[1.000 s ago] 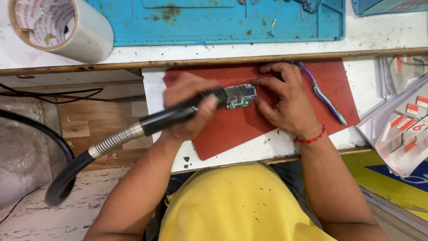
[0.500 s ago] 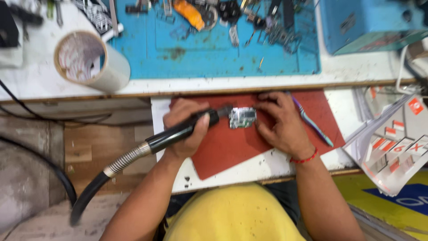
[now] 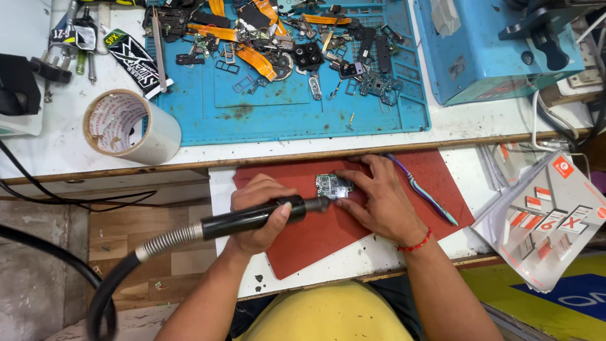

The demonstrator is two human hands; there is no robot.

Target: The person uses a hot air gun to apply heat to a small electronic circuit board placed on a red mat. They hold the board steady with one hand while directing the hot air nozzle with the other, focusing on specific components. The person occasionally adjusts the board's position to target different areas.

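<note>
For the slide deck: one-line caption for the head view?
Left hand aims a black hose-fed handpiece at a small circuit board steadied by the right hand on a red mat.

Red mat (image 3: 328, 237) on desk (image 3: 69, 148): left hand (image 3: 259, 211) gripping black hot-air wand (image 3: 252, 218), nozzle at small circuit board (image 3: 332, 186); right hand (image 3: 379, 202) pinning board; toothbrush (image 3: 424, 189) at mat's right; tape roll (image 3: 129, 126) upper left of mat.
</note>
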